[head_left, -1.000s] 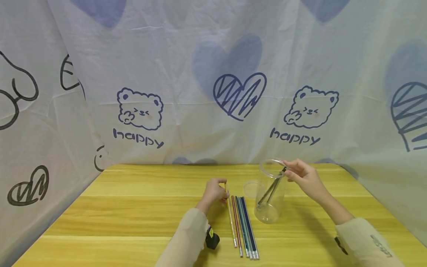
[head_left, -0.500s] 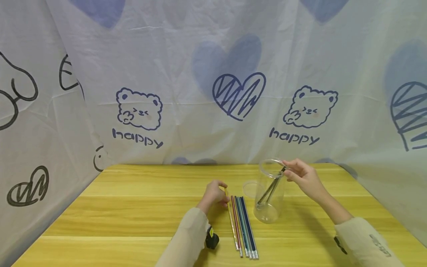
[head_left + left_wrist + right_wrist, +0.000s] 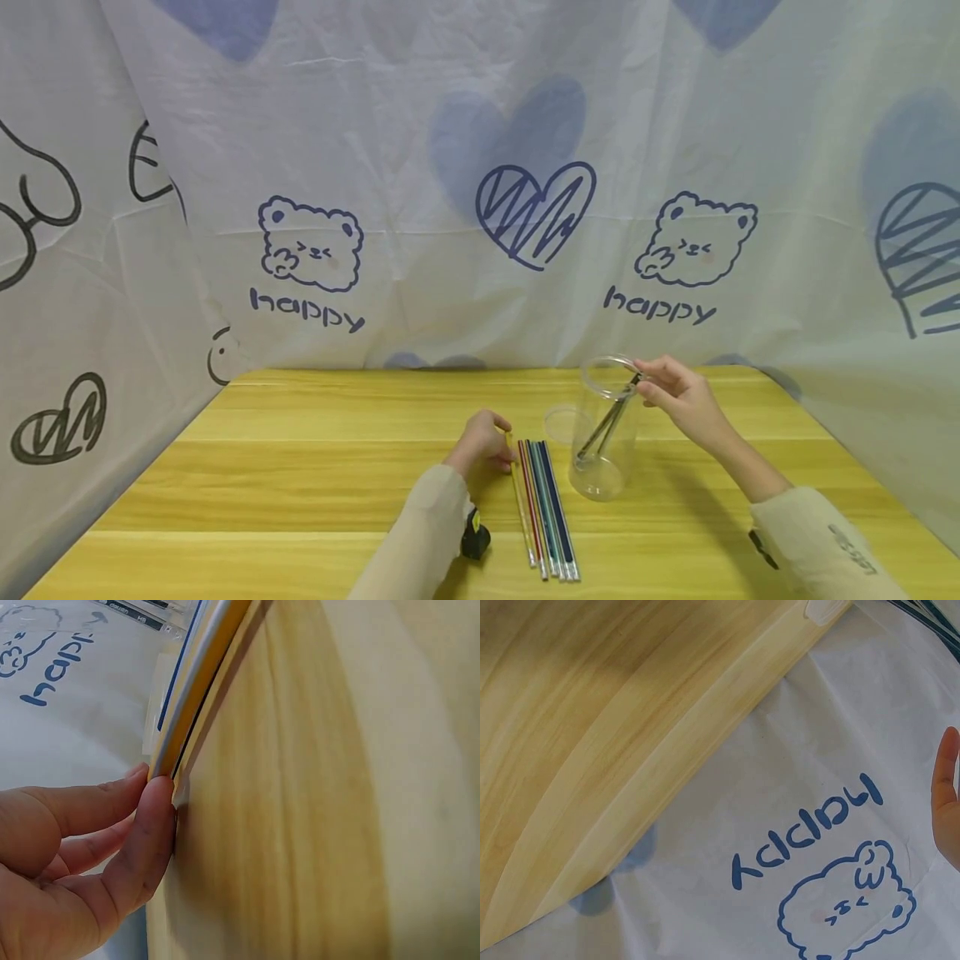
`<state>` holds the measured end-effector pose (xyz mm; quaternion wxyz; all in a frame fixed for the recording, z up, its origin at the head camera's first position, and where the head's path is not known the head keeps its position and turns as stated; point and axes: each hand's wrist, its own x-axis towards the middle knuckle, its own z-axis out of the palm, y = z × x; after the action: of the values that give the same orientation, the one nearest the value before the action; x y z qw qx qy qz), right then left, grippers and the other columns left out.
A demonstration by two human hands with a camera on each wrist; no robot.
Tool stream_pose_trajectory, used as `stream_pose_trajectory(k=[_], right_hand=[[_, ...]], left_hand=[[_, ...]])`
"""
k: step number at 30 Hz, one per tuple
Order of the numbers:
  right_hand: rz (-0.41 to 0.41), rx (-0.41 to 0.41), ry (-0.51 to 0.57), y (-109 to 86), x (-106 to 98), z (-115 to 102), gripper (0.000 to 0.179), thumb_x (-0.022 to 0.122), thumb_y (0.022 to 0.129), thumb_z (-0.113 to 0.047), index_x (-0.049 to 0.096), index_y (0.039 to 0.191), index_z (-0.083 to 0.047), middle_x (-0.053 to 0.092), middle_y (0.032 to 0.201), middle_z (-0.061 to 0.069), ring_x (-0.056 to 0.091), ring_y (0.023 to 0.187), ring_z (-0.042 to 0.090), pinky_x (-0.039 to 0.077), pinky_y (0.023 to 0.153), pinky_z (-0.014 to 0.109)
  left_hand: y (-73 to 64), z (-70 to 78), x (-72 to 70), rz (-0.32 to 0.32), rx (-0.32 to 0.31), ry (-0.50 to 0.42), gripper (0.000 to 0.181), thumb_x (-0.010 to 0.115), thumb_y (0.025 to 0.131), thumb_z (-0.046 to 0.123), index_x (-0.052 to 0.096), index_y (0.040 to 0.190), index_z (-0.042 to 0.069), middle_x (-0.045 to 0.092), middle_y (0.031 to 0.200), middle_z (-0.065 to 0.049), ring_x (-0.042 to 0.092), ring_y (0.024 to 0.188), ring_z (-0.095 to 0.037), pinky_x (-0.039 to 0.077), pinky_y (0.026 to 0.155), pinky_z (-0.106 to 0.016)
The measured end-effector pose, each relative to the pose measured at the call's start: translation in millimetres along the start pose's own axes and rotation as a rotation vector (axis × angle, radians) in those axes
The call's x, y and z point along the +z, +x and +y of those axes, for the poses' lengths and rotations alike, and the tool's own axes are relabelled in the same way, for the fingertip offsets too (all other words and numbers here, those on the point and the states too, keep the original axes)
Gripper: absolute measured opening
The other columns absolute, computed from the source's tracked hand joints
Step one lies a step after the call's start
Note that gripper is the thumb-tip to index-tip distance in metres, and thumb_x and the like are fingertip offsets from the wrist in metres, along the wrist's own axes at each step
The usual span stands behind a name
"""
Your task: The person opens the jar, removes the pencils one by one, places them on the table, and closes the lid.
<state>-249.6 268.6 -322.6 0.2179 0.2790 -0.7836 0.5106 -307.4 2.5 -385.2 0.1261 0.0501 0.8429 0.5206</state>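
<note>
My left hand [image 3: 483, 442] pinches the far end of a yellow pencil [image 3: 520, 504] between thumb and fingers. In the left wrist view, the fingertips of that hand [image 3: 82, 855] close on the pencil's end [image 3: 199, 686] right by the tabletop. Beside it lie a red pencil [image 3: 532, 500] and several blue and green pencils [image 3: 553, 508], erasers toward me. A clear plastic jar [image 3: 600, 483] stands upright to their right, with dark pencils [image 3: 600, 433] leaning inside. My right hand [image 3: 686, 404] holds the jar's rim between thumb and fingers, near the tops of those pencils.
A clear round lid [image 3: 562, 423] lies behind the pencils, left of the jar. The wooden table [image 3: 300, 483] ends at a white curtain [image 3: 420, 275] with bear and heart drawings. A black device [image 3: 474, 535] sits on the left sleeve.
The yellow pencil has slid a little toward me and closer to the red one, with the left hand following it. The right hand keeps its hold at the jar's rim.
</note>
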Motion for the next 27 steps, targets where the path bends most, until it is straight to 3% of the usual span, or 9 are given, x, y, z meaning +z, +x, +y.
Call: stream_pose_trajectory(k=[3,9,21,27], right_hand=[[0.001,0.001,-0.004,0.0,-0.3,0.2,0.012,0.053,0.087,0.003,0.052,0.097,0.009,0.056,0.115,0.008,0.058,0.088,-0.001,0.052,0.066,0.023],[0.0,-0.001,0.019,-0.1,-0.3,0.8,0.012,0.053,0.087,0.004,0.051,0.097,0.01,0.054,0.109,-0.021,0.058,0.088,0.0,0.052,0.066,0.024],[-0.003,-0.009,0.028,0.0,0.8,0.7,0.012,0.052,0.087,0.004,0.051,0.097,0.011,0.055,0.108,-0.02,0.058,0.088,0.0,0.052,0.066,0.024],[-0.008,-0.015,0.046,0.2,0.6,2.2,0.014,0.052,0.087,0.004,0.049,0.097,0.013,0.056,0.108,-0.02,0.059,0.087,0.0,0.052,0.065,0.022]], left_hand=[[-0.2,1.0,1.4,-0.006,0.003,0.005,0.045,0.065,0.066,-0.021,0.054,0.108,-0.012,0.058,0.067,-0.022,0.062,0.05,-0.028,0.052,0.046,-0.029],[-1.4,1.9,4.6,0.01,0.012,0.025,0.04,0.065,0.063,-0.024,0.056,0.101,-0.014,0.058,0.075,-0.024,0.062,0.053,-0.03,0.052,0.046,-0.029],[-4.5,2.6,2.5,0.014,0.021,0.022,0.036,0.066,0.064,-0.022,0.055,0.097,-0.015,0.057,0.077,-0.024,0.063,0.056,-0.032,0.052,0.047,-0.03],[-5.7,2.4,-0.7,0.033,0.072,0.063,0.035,0.068,0.066,-0.016,0.055,0.098,-0.015,0.059,0.064,-0.02,0.062,0.053,-0.032,0.052,0.046,-0.031]])
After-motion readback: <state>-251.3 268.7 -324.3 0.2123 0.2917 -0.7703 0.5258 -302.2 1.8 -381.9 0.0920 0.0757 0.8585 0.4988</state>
